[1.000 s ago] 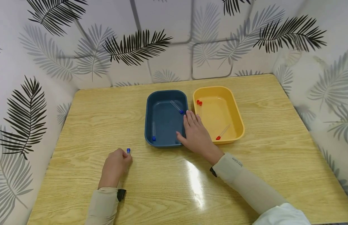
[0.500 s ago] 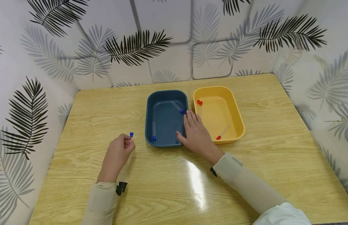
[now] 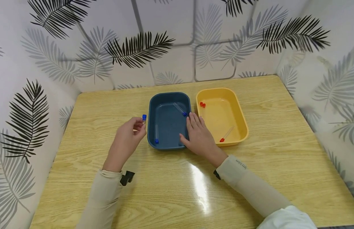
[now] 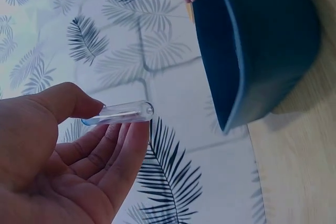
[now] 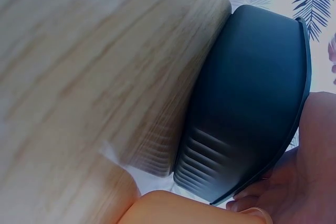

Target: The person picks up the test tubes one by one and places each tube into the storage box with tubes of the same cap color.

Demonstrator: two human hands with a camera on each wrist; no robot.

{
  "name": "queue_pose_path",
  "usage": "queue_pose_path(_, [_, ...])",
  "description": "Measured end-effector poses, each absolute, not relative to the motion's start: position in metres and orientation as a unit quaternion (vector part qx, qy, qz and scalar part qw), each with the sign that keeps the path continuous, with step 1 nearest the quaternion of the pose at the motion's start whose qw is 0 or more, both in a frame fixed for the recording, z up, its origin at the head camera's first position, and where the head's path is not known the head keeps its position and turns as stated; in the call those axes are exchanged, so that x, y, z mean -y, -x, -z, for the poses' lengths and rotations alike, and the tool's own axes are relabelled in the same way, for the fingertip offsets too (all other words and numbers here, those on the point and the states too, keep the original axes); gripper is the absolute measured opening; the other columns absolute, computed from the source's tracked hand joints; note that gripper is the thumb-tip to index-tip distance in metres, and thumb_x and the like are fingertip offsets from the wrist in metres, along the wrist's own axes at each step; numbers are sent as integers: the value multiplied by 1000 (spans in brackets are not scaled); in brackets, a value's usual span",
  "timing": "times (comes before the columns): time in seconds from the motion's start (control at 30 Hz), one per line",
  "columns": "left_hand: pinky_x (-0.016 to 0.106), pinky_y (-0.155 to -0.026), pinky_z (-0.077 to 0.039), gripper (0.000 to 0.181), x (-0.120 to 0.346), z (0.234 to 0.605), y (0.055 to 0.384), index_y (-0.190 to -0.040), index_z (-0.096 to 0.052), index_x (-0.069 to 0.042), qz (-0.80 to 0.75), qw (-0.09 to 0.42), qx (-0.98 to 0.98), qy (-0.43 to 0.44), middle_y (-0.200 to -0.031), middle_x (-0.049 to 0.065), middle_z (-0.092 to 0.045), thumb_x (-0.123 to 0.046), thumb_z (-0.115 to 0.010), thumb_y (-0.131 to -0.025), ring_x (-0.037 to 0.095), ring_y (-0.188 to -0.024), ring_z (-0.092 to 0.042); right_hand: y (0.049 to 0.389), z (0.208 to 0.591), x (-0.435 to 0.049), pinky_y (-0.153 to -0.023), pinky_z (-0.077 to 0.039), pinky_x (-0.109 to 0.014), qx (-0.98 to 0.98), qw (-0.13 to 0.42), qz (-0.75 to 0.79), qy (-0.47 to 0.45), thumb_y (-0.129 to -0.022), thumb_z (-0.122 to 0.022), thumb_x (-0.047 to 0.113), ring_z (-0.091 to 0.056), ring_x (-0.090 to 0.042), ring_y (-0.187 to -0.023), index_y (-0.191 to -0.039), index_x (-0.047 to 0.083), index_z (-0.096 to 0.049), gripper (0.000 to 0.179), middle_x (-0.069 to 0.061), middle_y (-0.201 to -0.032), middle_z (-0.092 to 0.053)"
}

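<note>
Between thumb and fingers, my left hand (image 3: pixel 128 140) pinches a clear test tube (image 4: pixel 123 113) with a blue cap (image 3: pixel 144 117), raised just left of the dark blue tray (image 3: pixel 169 148). My right hand (image 3: pixel 201 136) rests with extended fingers on the blue tray's right rim, where it borders the yellow tray (image 3: pixel 245 128). Inside the blue tray lie two blue-capped tubes, one at the lower left (image 3: pixel 156 133) and one at the upper right (image 3: pixel 180 109). Red-capped tubes lie in the yellow tray, one of them near its front (image 3: pixel 227 134).
Both trays stand side by side on a wood-grain table (image 3: pixel 88 127). A wall covering (image 3: pixel 177 57) printed with leaves rises behind and at the sides of the table. A bright glare patch (image 3: pixel 198 187) lies on the tabletop in front of the trays.
My left hand has lifted the blue-capped test tube off the table and carried it forward and right, up to the blue tray's left side. My right hand has stayed in place.
</note>
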State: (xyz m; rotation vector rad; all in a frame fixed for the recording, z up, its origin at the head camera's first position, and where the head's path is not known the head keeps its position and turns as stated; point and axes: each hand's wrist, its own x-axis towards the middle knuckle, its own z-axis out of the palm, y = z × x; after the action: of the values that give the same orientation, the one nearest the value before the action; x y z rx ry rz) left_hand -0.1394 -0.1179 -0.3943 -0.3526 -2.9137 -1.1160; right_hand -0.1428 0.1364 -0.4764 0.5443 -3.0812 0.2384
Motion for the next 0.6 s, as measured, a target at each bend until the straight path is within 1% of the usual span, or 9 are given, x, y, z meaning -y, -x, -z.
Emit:
queue_pose_path(0.13, [32, -78, -51, 27, 108, 391, 148, -114, -58, -5, 371, -4, 919, 131, -98, 3, -61, -22, -55, -94, 15, -90, -57, 143, 477, -137, -112, -4, -43, 982, 3, -76, -175, -95, -36, 51, -7, -30, -140, -144, -6, -25, 76, -20, -151, -15])
queue_pose_path(0.33, [32, -80, -50, 27, 90, 398, 164, -115, -57, -5, 395, -34, 906, 146, -99, 4, -60, -21, -55, -94, 16, -90, -56, 143, 477, -137, -112, -6, -43, 981, 12, -74, -178, -95, -37, 51, -10, -30, -140, -143, -6, -27, 75, -21, -151, -17])
queue_pose_path(0.6, [31, -78, -51, 33, 67, 435, 187, -120, -57, -4, 378, -88, 913, 123, -100, 5, -61, -26, -53, -96, 16, -88, -58, 143, 476, -136, -112, -6, -44, 982, 13, -72, -177, -95, -38, 50, -10, -30, -140, -142, -7, -27, 75, -21, -150, -18])
